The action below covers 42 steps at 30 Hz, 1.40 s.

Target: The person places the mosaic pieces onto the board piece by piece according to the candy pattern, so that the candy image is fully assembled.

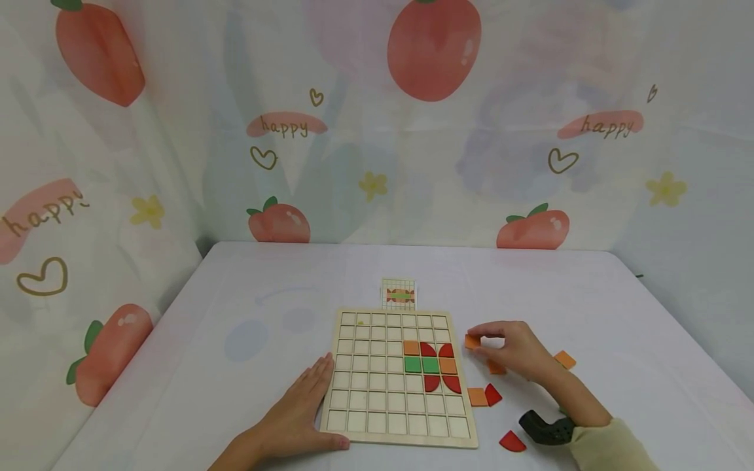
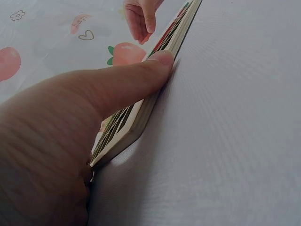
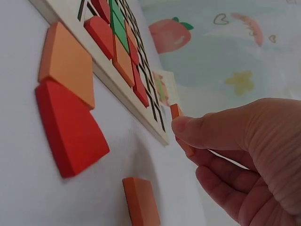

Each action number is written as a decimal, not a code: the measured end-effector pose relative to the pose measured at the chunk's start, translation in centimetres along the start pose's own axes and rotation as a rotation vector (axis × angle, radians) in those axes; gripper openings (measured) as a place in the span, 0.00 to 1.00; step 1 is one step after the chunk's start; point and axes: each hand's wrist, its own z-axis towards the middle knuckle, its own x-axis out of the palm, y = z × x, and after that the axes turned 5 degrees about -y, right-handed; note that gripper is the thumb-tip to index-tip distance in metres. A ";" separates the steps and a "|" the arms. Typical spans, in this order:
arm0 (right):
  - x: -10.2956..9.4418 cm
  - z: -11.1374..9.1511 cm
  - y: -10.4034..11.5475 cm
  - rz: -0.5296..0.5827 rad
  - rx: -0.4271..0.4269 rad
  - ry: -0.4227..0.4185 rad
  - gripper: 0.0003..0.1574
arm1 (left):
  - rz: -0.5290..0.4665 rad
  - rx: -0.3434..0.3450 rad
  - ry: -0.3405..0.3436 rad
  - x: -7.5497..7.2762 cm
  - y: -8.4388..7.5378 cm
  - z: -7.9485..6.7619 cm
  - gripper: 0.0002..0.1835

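My right hand [image 1: 514,347] pinches an orange square tile [image 3: 176,112] between thumb and fingers. It holds the tile just off the right edge of a wooden grid board [image 1: 368,418]. My left hand [image 1: 299,405] lies along the board's left edge with fingers extended; its thumb [image 2: 157,63] touches the front edge near the corner. Green tiles [image 1: 413,364], orange tiles [image 1: 448,366] and red curved-edge tiles [image 1: 432,383] sit in the grid's right part. Beside the board, an orange tile [image 1: 478,397] touches a red curved-edge piece [image 1: 493,394].
A small pattern card [image 1: 399,294] lies behind the board. More orange tiles [image 1: 565,360] lie around the right hand. A red piece [image 1: 512,441] and a black curved object [image 1: 546,428] are near the right forearm. A printed curtain [image 1: 436,163] hangs behind the white table.
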 end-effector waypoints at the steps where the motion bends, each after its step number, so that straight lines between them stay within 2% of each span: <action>1: 0.1 0.0 0.2 0.001 -0.004 -0.002 0.18 | 0.000 0.000 0.001 0.0 0.0 0.0 0.64; 7: 0.7 0.2 1.1 0.022 -0.032 0.008 0.17 | -0.002 0.011 0.002 0.0 0.1 0.0 0.64; 13: 1.4 0.2 1.8 0.093 -0.089 0.056 0.20 | 0.003 0.014 -0.005 0.0 0.1 0.0 0.64; 17: 1.9 0.3 2.2 0.108 -0.117 0.049 0.19 | 0.001 0.013 -0.006 -0.1 0.0 0.0 0.64; 25: 2.8 0.0 3.2 0.153 -0.112 0.092 0.19 | 0.008 0.010 -0.001 0.0 0.0 0.1 0.64; 35: 3.8 -0.1 4.2 0.178 -0.185 0.102 0.17 | 0.006 0.012 -0.006 0.0 0.1 0.0 0.64; 42: 4.3 -0.3 4.9 0.185 -0.175 0.125 0.16 | 0.007 0.012 -0.002 0.0 0.0 0.0 0.64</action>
